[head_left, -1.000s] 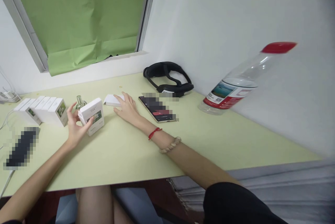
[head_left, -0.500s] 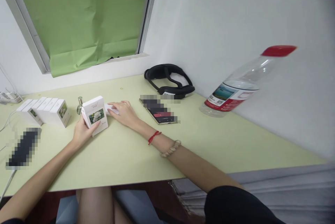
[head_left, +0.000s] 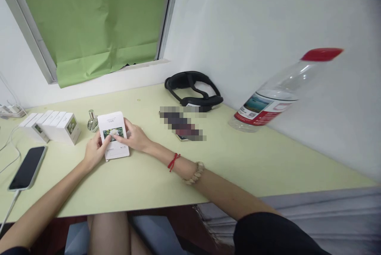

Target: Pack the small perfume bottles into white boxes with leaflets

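A small white carton (head_left: 114, 149) with a white-flower picture on its front stands tilted back between my hands, its printed face toward me. My left hand (head_left: 95, 149) grips its left side, thumb across the picture. On the right side my right hand (head_left: 135, 138) holds it too, thumb on the front and fingers partly hidden behind. Just behind the carton, to the left, is a small glass perfume bottle (head_left: 92, 122) with a metallic neck. Farther left, several white boxes (head_left: 64, 130) of like design stand in a row on the table.
A phone (head_left: 28, 167) with a cable lies at the left. A second, blurred-out phone (head_left: 183, 138) lies right of my hands. Behind it rests a black headset (head_left: 193, 100). A red-capped plastic bottle (head_left: 258, 110) stands by the wall. A power strip (head_left: 12, 110) sits far left.
My right hand has moved from a white piece behind the carton onto the carton's right side. The carton has turned more squarely toward me and shifted slightly right.
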Motion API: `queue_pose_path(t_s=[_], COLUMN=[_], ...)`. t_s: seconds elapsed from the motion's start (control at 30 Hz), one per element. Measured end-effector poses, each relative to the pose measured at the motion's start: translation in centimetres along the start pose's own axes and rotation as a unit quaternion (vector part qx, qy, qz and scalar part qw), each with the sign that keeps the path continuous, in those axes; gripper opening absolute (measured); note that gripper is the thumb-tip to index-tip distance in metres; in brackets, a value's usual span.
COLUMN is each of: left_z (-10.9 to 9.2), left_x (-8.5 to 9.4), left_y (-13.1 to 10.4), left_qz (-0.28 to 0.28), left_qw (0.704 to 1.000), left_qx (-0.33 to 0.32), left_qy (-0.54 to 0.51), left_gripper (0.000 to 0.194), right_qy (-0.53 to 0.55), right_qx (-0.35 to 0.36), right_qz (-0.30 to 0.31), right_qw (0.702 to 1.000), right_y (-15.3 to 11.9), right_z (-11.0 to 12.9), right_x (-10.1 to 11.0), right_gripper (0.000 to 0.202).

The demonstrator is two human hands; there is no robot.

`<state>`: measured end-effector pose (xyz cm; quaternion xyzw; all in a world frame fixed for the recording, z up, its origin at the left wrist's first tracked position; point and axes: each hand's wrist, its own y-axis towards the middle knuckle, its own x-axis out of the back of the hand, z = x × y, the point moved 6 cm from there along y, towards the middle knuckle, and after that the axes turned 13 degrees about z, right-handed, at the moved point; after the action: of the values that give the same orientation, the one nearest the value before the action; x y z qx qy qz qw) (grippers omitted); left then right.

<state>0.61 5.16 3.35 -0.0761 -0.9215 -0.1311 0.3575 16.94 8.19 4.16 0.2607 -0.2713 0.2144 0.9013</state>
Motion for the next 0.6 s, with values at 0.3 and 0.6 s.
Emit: queue_pose_path(t_s=[0.3, 0.6], left_z=[-0.7, 0.7], left_x=[2.9, 2.6], left_y=[-0.7, 0.0], left_qz=[-0.209, -0.204], left_qw=[0.977, 0.978], left_qx=[-0.026, -0.024], left_qy=[0.015, -0.018], left_gripper=[0.039, 0.074], right_qy=[-0.088, -0.202], right_qx=[-0.038, -0.128], right_qz=[-0.087, 0.044], right_qw=[0.992, 0.970], right_y=[0.9, 0.6], right_z=[-3.6, -3.8], right_x=[1.8, 0.2], right_gripper=[0.054, 0.078])
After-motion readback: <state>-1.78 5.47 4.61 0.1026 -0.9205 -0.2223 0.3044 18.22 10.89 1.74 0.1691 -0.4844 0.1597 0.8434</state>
